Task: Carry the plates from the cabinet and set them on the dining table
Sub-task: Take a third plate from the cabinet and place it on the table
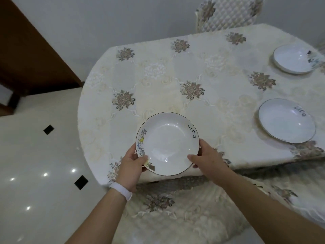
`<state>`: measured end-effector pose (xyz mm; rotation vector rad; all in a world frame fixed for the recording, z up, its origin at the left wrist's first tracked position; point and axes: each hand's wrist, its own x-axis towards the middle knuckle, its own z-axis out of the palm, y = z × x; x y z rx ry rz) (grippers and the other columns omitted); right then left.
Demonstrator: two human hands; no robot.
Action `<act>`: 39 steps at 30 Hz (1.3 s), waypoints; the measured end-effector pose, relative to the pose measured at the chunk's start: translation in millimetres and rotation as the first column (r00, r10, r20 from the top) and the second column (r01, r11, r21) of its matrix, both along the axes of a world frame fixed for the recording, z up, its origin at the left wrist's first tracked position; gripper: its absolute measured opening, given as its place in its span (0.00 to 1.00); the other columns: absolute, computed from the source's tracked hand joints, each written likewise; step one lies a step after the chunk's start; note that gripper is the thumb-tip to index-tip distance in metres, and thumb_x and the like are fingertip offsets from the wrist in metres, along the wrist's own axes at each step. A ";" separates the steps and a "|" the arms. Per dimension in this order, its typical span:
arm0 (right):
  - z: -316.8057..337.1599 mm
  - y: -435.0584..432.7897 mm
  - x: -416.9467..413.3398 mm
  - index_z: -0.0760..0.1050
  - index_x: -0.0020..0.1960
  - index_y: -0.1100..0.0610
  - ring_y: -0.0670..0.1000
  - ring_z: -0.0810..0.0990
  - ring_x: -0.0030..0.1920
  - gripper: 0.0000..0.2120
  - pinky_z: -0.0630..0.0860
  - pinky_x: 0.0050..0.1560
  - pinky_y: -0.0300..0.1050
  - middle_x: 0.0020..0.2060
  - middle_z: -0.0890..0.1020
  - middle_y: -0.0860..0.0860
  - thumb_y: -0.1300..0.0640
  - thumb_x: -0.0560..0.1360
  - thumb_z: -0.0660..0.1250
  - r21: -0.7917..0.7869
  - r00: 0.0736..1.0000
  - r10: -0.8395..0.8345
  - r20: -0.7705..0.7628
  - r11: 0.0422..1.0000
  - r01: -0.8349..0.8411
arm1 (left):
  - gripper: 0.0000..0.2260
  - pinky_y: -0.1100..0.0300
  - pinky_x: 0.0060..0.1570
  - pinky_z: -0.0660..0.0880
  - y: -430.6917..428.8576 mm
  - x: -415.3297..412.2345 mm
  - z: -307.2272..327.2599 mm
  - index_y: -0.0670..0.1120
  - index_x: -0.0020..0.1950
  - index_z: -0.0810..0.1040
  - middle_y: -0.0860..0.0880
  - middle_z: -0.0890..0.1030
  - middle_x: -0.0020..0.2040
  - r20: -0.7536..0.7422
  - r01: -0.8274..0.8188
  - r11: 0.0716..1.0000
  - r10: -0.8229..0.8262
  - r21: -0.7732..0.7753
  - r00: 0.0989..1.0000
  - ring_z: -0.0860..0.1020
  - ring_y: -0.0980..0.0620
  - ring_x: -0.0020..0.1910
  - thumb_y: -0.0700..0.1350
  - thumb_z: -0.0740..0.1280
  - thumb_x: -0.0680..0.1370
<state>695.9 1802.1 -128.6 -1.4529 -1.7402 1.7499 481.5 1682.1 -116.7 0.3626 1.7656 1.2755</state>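
Both hands grip one plate, left hand and right hand on its near rim, low middle of frame | plate over near edge of desk | step: setting it down | two plates already at right | next: lower flat, let go.

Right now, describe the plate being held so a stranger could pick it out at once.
Find the dining table with its cream floral cloth. Three white plates show; two lie flat on the right side, the near plate and the far plate. The held plate is at the near edge, left hand and right hand on its rim.
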 end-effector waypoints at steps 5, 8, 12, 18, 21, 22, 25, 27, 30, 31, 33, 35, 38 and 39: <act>-24.5 11.1 -18.5 0.70 0.56 0.40 0.40 0.82 0.35 0.18 0.75 0.34 0.35 0.45 0.83 0.45 0.58 0.72 0.68 -0.022 0.996 0.060 0.072 0.998 -0.059 | 0.22 0.59 0.37 0.80 4.9 -13.4 -25.4 0.56 0.59 0.79 0.49 0.87 0.49 0.023 -0.041 0.998 0.042 -0.040 0.999 0.85 0.50 0.45 0.31 0.65 0.77; -37.0 16.1 -23.5 0.68 0.60 0.41 0.42 0.82 0.39 0.20 0.74 0.34 0.33 0.47 0.81 0.44 0.56 0.73 0.68 -0.029 0.991 0.079 0.110 0.997 -0.076 | 0.21 0.58 0.40 0.81 8.5 -20.7 -38.7 0.53 0.63 0.79 0.49 0.87 0.48 0.000 -0.009 0.997 0.010 -0.073 1.000 0.85 0.49 0.45 0.31 0.65 0.76; -52.7 18.4 -29.7 0.66 0.64 0.43 0.47 0.81 0.45 0.21 0.77 0.40 0.40 0.50 0.79 0.43 0.55 0.73 0.67 -0.034 0.986 0.074 0.147 0.997 -0.069 | 0.23 0.46 0.52 0.81 14.4 -28.6 -54.2 0.61 0.56 0.80 0.50 0.86 0.49 -0.041 0.023 0.994 -0.028 -0.108 0.999 0.84 0.47 0.50 0.32 0.66 0.76; -67.4 25.0 -38.1 0.65 0.67 0.45 0.52 0.79 0.50 0.25 0.79 0.51 0.53 0.52 0.79 0.45 0.54 0.71 0.66 -0.020 0.979 0.042 0.197 0.999 -0.039 | 0.23 0.46 0.54 0.80 24.1 -36.8 -71.7 0.64 0.52 0.80 0.52 0.86 0.51 -0.054 0.031 0.993 -0.038 -0.117 0.998 0.83 0.49 0.51 0.33 0.66 0.76; -73.4 29.5 -42.2 0.64 0.67 0.44 0.51 0.80 0.49 0.25 0.79 0.49 0.52 0.51 0.80 0.46 0.54 0.71 0.66 -0.030 0.982 0.029 0.188 0.999 -0.024 | 0.23 0.52 0.49 0.81 29.2 -39.7 -77.1 0.65 0.50 0.80 0.56 0.86 0.48 -0.055 0.031 0.993 -0.037 -0.118 0.998 0.84 0.52 0.49 0.34 0.66 0.77; -75.4 31.1 -43.6 0.64 0.67 0.44 0.51 0.80 0.48 0.25 0.79 0.48 0.51 0.51 0.80 0.46 0.55 0.72 0.66 -0.036 0.983 0.024 0.184 0.999 -0.017 | 0.23 0.55 0.46 0.81 30.6 -40.6 -78.1 0.66 0.50 0.80 0.57 0.86 0.47 -0.053 0.031 0.993 -0.037 -0.118 0.998 0.84 0.54 0.48 0.34 0.65 0.77; -78.9 35.9 -47.0 0.64 0.66 0.44 0.52 0.80 0.48 0.25 0.79 0.45 0.49 0.52 0.81 0.47 0.56 0.72 0.67 -0.060 0.985 0.007 0.170 0.998 0.003 | 0.23 0.60 0.42 0.80 33.8 -42.1 -79.5 0.66 0.49 0.79 0.58 0.86 0.46 -0.069 0.039 0.991 -0.048 -0.131 0.996 0.84 0.57 0.45 0.35 0.65 0.77; -79.3 38.1 -48.1 0.64 0.64 0.42 0.52 0.81 0.46 0.24 0.78 0.41 0.47 0.51 0.81 0.47 0.57 0.72 0.67 -0.082 0.987 0.001 0.160 0.997 0.013 | 0.21 0.59 0.43 0.80 34.9 -43.4 -80.9 0.65 0.50 0.79 0.57 0.86 0.46 -0.093 0.037 0.990 -0.051 -0.139 0.994 0.84 0.58 0.45 0.35 0.66 0.77; -79.2 40.5 -47.9 0.63 0.61 0.40 0.51 0.82 0.41 0.23 0.76 0.36 0.42 0.48 0.82 0.48 0.57 0.72 0.67 -0.105 0.987 0.011 0.160 0.994 0.006 | 0.20 0.53 0.49 0.80 35.2 -44.9 -82.0 0.61 0.55 0.78 0.54 0.85 0.49 -0.100 0.041 0.988 -0.056 -0.147 0.993 0.83 0.52 0.48 0.35 0.67 0.76; -79.5 41.0 -47.6 0.64 0.62 0.40 0.50 0.82 0.40 0.23 0.76 0.35 0.42 0.47 0.82 0.48 0.57 0.72 0.67 -0.112 0.988 0.011 0.157 0.994 0.007 | 0.19 0.52 0.50 0.80 35.1 -44.9 -81.5 0.61 0.56 0.77 0.53 0.85 0.49 -0.102 0.049 0.987 -0.065 -0.153 0.993 0.83 0.51 0.49 0.35 0.67 0.76; -79.8 41.7 -46.6 0.64 0.63 0.42 0.48 0.82 0.36 0.23 0.76 0.33 0.39 0.46 0.82 0.49 0.58 0.73 0.67 -0.124 0.989 0.007 0.148 0.992 0.011 | 0.18 0.50 0.51 0.80 34.9 -44.5 -79.6 0.58 0.59 0.77 0.52 0.85 0.50 -0.109 0.061 0.983 -0.080 -0.175 0.991 0.83 0.50 0.50 0.37 0.67 0.76; -79.3 41.8 -44.9 0.65 0.63 0.43 0.45 0.81 0.33 0.23 0.76 0.32 0.38 0.45 0.82 0.49 0.58 0.73 0.67 -0.129 0.990 0.015 0.142 0.992 0.004 | 0.17 0.52 0.48 0.79 33.7 -45.0 -77.4 0.54 0.61 0.76 0.51 0.84 0.49 -0.121 0.030 0.980 -0.055 -0.196 0.991 0.83 0.49 0.49 0.38 0.68 0.77; -76.8 43.0 -40.7 0.67 0.63 0.45 0.46 0.83 0.36 0.20 0.78 0.38 0.45 0.44 0.82 0.49 0.57 0.74 0.67 -0.113 0.986 0.025 0.163 0.994 -0.006 | 0.16 0.57 0.40 0.77 27.6 -46.0 -68.3 0.51 0.63 0.76 0.51 0.84 0.49 -0.122 -0.009 0.977 -0.018 -0.214 0.992 0.83 0.50 0.47 0.39 0.68 0.77; -74.6 44.4 -39.1 0.69 0.62 0.45 0.49 0.83 0.39 0.18 0.79 0.42 0.49 0.44 0.82 0.49 0.56 0.74 0.66 -0.093 0.982 0.023 0.187 0.996 -0.005 | 0.15 0.59 0.39 0.77 23.6 -45.9 -63.6 0.51 0.63 0.75 0.51 0.84 0.49 -0.107 0.005 0.977 -0.028 -0.211 0.994 0.83 0.51 0.46 0.40 0.68 0.77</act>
